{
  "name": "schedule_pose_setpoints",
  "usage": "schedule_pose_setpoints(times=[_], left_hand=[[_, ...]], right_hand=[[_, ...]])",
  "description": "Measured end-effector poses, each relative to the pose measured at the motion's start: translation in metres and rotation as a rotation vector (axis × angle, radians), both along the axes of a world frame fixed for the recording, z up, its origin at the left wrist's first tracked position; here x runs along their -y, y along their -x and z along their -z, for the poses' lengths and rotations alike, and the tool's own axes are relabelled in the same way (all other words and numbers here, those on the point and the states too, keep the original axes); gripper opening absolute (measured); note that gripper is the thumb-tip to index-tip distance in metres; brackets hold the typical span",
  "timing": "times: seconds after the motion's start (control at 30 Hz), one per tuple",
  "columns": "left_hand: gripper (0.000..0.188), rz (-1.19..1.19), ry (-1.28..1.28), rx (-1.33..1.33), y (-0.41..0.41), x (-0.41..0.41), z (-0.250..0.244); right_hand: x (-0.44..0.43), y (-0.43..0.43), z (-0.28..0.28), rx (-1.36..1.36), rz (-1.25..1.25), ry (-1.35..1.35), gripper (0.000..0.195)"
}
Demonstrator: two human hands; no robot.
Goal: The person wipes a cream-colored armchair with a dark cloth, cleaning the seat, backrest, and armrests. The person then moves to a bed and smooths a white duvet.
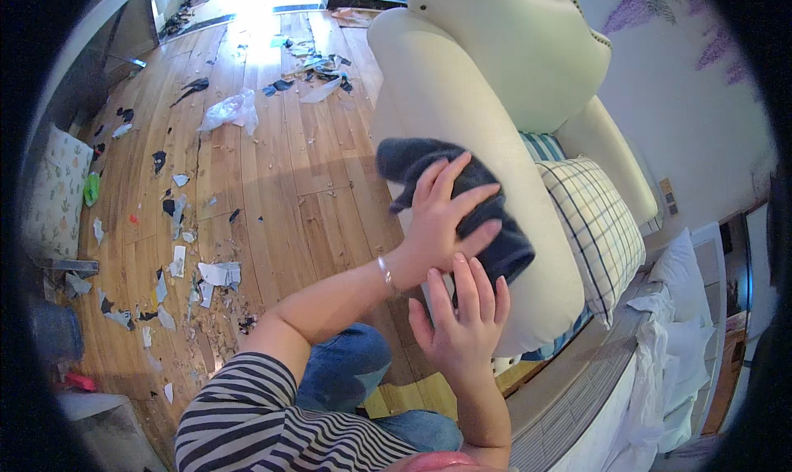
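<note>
A dark grey cloth (411,156) lies draped over the padded arm of a cream upholstered armchair (445,82). My left hand (442,221) rests palm down on the cloth with its fingers spread, and a silver bracelet (385,273) circles its wrist. Just below it, my right hand (467,323) is over the front of the chair arm, beside the cloth's lower edge, fingers apart. Whether the right fingertips touch the cloth or the chair cannot be made out. Part of the cloth is hidden under the left hand.
Torn paper (219,274), black scraps (192,90) and a clear plastic bag (232,110) litter the wooden floor (278,224). A checked cushion (594,224) sits on the armchair seat. White bedding (674,348) lies at right, and a cactus-print fabric item (59,193) stands at left.
</note>
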State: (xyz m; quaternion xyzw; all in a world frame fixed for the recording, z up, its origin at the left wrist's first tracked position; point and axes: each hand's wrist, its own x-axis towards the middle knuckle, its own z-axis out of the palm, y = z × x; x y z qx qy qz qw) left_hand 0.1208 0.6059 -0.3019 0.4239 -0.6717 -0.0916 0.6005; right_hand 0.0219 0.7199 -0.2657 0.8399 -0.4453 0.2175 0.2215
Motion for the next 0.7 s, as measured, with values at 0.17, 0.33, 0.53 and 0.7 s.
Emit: schedule_pose_setpoints(times=[0.17, 0.33, 0.53, 0.7], left_hand=[[0.052, -0.082, -0.002, -0.068, -0.02, 0.059, 0.002], [0.041, -0.119, 0.003, -0.349, -0.059, 0.138, 0.008], [0.035, -0.13, 0.068, -0.407, -0.035, 0.095, 0.026], [0.024, 0.126, -0.207, -0.481, -0.042, 0.058, 0.097]], right_hand=[[0.021, -0.023, 0.011, -0.042, 0.074, -0.05, 0.037], [0.043, -0.037, 0.011, -0.001, 0.093, -0.021, 0.031], [0.061, -0.031, 0.02, 0.101, -0.003, 0.072, 0.022], [0.06, -0.035, 0.036, 0.093, -0.096, 0.006, 0.019]])
